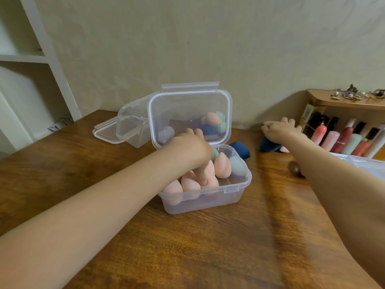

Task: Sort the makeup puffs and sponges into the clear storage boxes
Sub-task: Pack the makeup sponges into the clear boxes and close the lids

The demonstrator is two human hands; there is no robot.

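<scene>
Head view: left hand (188,149) reaches into the near clear box (208,202), fingers down, one fingertip (203,181) pressing between two peach sponges (190,185). Grip looks closed on nothing; judged to be tamping or nudging the sponges upright so more fit. Sponges stand point-up and packed tight, peach on the left, a mint sponge (237,165) at the right end, which reads as sorting by colour. Hinged lid (189,117) stands open at the far side, leaving the box mouth free. Right hand (279,130) is at the far right, curled down over a dark blue sponge (268,145) on the tabletop (208,247); cannot tell if that grip has closed on it. Another dark blue sponge (240,150) lies just right of the box. Second clear box (133,130) sits far left, tipped, nothing visible inside. Bottles (343,139) line the right edge.
</scene>
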